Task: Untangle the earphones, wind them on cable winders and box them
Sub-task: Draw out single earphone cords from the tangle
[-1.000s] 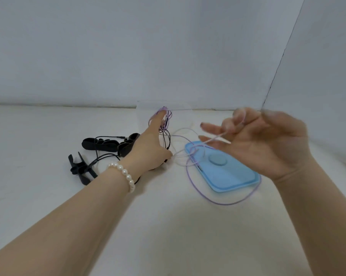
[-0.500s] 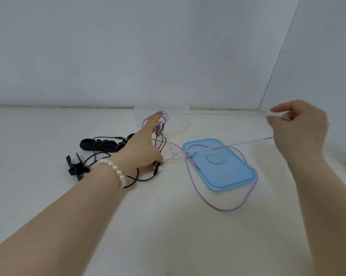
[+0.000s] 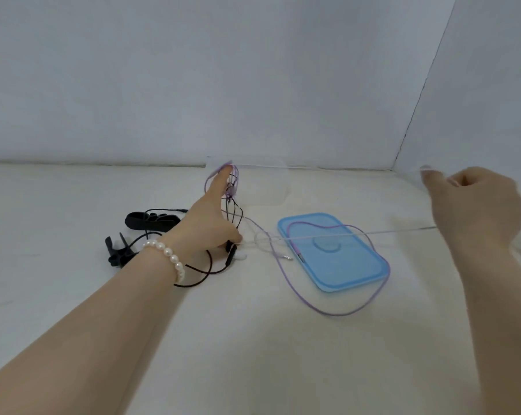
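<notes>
White tabletop [image 3: 253,339], bare walls behind; purple cord [image 3: 337,313] looping nearest round blue lid [image 3: 337,253]; left hand [image 3: 211,226] pinning the tangle [image 3: 232,190], forefinger hooked through, steadying; right hand [image 3: 474,205] pinching white cord [image 3: 373,233] taut rightward to draw it free; black winders [image 3: 151,220] left of fingers; clear box [image 3: 268,187] beyond

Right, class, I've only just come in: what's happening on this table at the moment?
A person is untangling earphones. The left hand holds up a knot of purple and black cables draped over its raised finger, while the right hand pinches a white cable and pulls it taut out to the right, across the blue lid. A purple cable loops loosely round the lid. The black winders lie untouched on the left, and the clear box stands behind. Nothing is wound or boxed yet.
</notes>
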The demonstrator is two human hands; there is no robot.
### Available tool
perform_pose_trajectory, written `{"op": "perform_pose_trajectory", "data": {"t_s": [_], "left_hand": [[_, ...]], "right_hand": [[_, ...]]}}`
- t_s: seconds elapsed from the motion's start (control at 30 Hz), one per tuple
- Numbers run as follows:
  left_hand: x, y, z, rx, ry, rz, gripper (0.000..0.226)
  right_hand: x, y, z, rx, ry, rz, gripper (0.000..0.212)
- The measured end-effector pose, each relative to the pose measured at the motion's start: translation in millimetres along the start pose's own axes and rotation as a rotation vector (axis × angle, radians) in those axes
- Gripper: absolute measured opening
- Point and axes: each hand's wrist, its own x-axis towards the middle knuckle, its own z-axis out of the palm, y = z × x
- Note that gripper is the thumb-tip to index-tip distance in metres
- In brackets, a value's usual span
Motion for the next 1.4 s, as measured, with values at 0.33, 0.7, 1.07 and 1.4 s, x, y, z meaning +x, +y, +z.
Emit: {"op": "perform_pose_trajectory", "data": {"t_s": [0.33, 0.7, 1.07, 1.4], "left_hand": [[2, -2, 0, 0.056, 0.000, -0.028, 0.119], [2, -3, 7, 0.044, -0.057, 0.052, 0.123], [-6, 6, 12, 0.017, -0.144, 0.123, 0.120], [-6, 9, 12, -0.112, -0.072, 0.203, 0.093]], "right_hand": [[-5, -2, 14, -0.530, -0.283, -0.058, 0.045], [-84, -46, 46, 0.117, -0.610, -0.794, 0.019], [-79, -29, 74, -0.181, -0.687, -0.712, 0.025], [-31, -23, 32, 0.722, -0.296, -0.034, 0.022]]}}
